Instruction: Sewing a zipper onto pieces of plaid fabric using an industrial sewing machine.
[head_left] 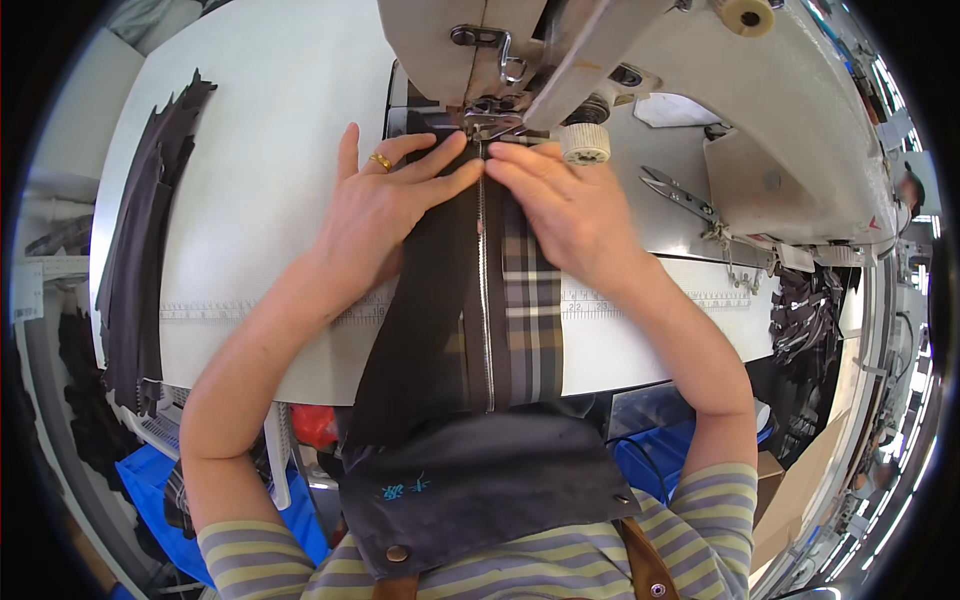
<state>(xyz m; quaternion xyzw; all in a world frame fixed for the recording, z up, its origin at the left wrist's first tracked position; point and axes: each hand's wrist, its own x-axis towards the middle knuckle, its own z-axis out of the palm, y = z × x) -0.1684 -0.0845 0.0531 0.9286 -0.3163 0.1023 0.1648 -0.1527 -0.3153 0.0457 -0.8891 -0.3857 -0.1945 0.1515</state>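
Note:
A dark fabric piece (425, 300) with a silver zipper (485, 300) down its middle and a plaid panel (532, 300) on its right lies on the white sewing table (260, 150). My left hand (385, 205), wearing a gold ring, presses flat on the dark fabric left of the zipper. My right hand (570, 205) presses flat on the plaid side. Fingertips of both hands meet just in front of the presser foot (487, 125) of the sewing machine (700, 90). The fabric hangs over the table's near edge onto my apron (480, 490).
A stack of dark fabric strips (140, 240) lies along the table's left edge. Small snips (678, 192) rest on the machine bed to the right. A ruler strip (230, 310) runs along the table front. Blue bins (150, 480) sit below.

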